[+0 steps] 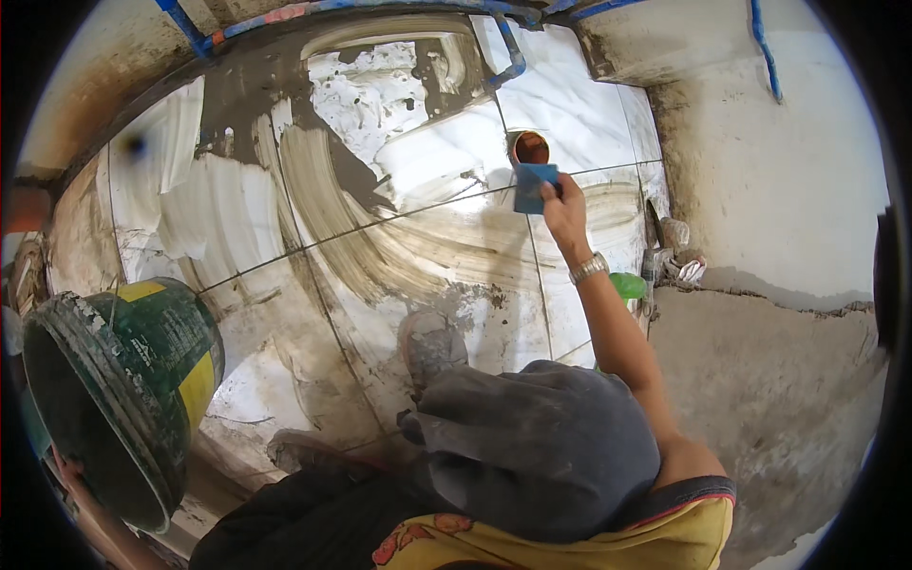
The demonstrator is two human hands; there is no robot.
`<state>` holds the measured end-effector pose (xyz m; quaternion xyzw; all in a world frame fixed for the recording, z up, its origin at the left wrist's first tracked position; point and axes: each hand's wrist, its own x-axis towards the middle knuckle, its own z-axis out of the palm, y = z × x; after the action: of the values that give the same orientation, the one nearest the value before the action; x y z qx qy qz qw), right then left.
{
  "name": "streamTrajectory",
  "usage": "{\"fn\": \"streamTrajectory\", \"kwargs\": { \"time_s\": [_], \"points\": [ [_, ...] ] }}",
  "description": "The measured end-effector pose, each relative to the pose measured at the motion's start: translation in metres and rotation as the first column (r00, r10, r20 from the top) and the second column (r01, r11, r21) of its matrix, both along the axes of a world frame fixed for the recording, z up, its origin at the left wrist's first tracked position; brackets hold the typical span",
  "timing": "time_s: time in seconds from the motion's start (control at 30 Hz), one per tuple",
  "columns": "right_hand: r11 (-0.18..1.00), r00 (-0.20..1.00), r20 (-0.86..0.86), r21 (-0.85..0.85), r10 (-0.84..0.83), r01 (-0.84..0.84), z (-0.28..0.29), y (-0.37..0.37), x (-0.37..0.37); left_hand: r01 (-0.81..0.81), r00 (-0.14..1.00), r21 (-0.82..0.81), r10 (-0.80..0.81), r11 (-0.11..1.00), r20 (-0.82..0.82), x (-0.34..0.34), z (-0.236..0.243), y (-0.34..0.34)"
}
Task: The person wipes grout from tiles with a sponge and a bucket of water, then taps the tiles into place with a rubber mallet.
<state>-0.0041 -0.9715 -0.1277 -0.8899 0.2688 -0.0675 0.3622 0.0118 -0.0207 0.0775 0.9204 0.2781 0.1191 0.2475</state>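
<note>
My right hand [562, 204] reaches out over the tiled floor, its thumb and fingers closed around a blue flat spreader [535, 193]. The spreader is beside a round drain pipe opening [531, 148] with a reddish-brown inside. Streaks of thin grout or slurry [408, 252] curve across the white tiles [437, 147]. At the far left edge, my left hand [68, 472] is closed at the rim of a dark green and yellow bucket [152, 328], crusted with dried cement. Part of that hand is hidden, and the inside of the bucket is dark.
Blue pipes [361, 8] run along the far wall, with one elbow [513, 68] bending down to the tiles. A green object [628, 285] and crumpled debris [686, 269] lie by the right wall. My shoe [432, 344] and dark-trousered knee [541, 446] occupy the near middle.
</note>
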Motion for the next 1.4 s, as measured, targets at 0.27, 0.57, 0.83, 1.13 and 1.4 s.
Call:
{"fn": "streamTrajectory", "kwargs": {
  "time_s": [0.27,0.57,0.83,1.13,1.4],
  "points": [
    [0.954,0.944,0.157,-0.034,-0.289,0.298,-0.071,0.031,0.008,0.027,0.999,-0.067,-0.025,0.997,0.037,0.009,-0.008,-0.013],
    [0.939,0.978,0.17,-0.3,-0.12,0.167,-0.033,0.041,0.04,0.087,0.994,-0.052,-0.083,0.995,0.074,0.0,-0.026,0.035],
    [0.935,0.99,0.102,0.332,0.093,-0.122,-0.031,0.208,0.087,0.194,0.976,-0.125,-0.178,0.973,0.125,0.0,-0.041,0.068],
    [0.929,0.981,0.171,0.368,-0.096,0.027,0.006,0.055,0.046,0.341,0.935,-0.179,-0.314,0.923,0.163,-0.002,-0.053,0.116],
    [0.994,0.997,0.028,0.082,-0.074,0.071,-0.078,0.093,0.03,0.396,0.916,-0.264,-0.355,0.88,0.189,0.001,-0.068,0.124]
  ]
}}
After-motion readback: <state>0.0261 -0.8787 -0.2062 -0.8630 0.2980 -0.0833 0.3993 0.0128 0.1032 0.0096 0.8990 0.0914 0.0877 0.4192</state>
